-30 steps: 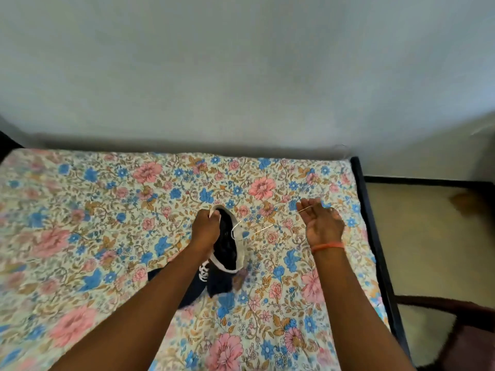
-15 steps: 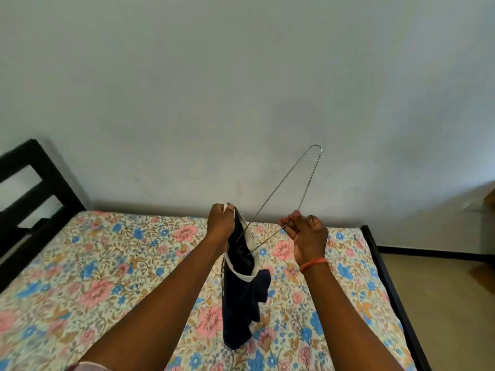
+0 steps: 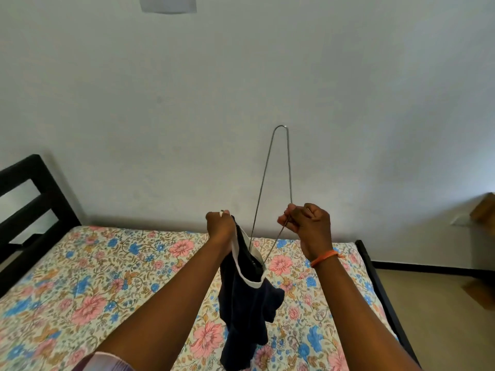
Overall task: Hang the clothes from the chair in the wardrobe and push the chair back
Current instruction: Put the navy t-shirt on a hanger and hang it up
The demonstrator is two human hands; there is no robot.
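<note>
Seen from above the hands, over a bed (image 3: 80, 277) with a floral sheet of pink and blue flowers. At centre, left hand (image 3: 220, 225) curled round the white collar of a dark navy shirt (image 3: 249, 303), lifted off the sheet, cloth dangling toward 6 o'clock. Just to the right, toward 3 o'clock, right hand (image 3: 308, 226) closed tight on a thin wire hanger (image 3: 270, 180), fingers wrapped round its wire. One bent end of the hanger pointing up toward 12 o'clock against a plain pale wall (image 3: 241, 89); the lower end slipped down inside the shirt's neck opening, between the two hands. Orange band (image 3: 324, 257) on the right wrist. Dark headboard (image 3: 29, 199) at 9 o'clock, dark bed frame edge running down at 4 o'clock, beige floor (image 3: 442, 317) beyond it. Small pale rectangle high on the wall at 12 o'clock. Brownish shapes at 3 o'clock at the picture's edge, too cut off to identify. No telling where the chair or wardrobe stand.
</note>
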